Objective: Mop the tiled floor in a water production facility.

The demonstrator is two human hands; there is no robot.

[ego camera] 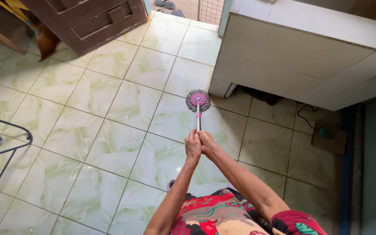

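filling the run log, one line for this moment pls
left hand: grips mop handle | right hand: grips handle | mop head: on tiled floor

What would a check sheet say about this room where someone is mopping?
Surface: pale green marbled floor tiles, no puddles or dirt that can be made out.
Job's things: round mop head, grey fringe with a pink centre, resting on the floor; its handle runs up to the hands.
Clutter: flat brown board with a small teal thing on it by the right wall; sandals near the doorway.
Hands: left hand and right hand both gripping the handle's top, side by side.
Cables: black cable on the floor under the white counter.
Surroundings: dark wooden door, dark metal frame at left.
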